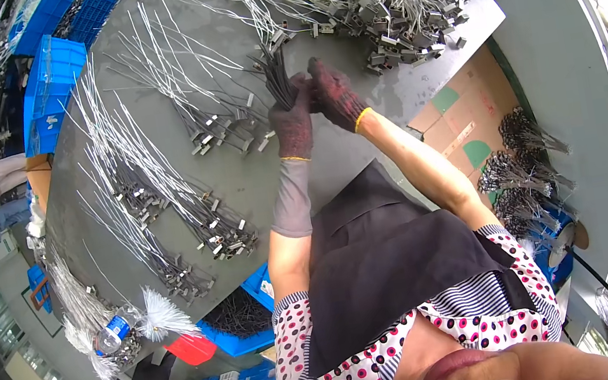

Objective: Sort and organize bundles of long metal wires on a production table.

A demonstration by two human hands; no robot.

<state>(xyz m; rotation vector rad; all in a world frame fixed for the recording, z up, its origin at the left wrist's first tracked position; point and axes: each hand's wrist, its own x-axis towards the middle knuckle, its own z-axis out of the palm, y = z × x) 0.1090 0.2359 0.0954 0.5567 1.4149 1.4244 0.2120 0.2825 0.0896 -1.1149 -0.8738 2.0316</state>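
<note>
Dark strips (276,78) in left hand (291,121), right hand (335,95) beside

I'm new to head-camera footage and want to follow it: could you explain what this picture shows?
There is no machine here: these are a person's own hands, in dark, reddish gloves. The single round, bent view comes from a wide fisheye camera worn on the head, looking down, so picture left is the person's left.

The left hand grips a bundle of dark strands. The right hand is right beside it; whether it holds anything is hard to tell.

On the grey table lie groups of pale wires with dark lower parts and small boxy ends. The biggest heap is at the upper right. Blue crates stand beyond the table at the upper left.
</note>
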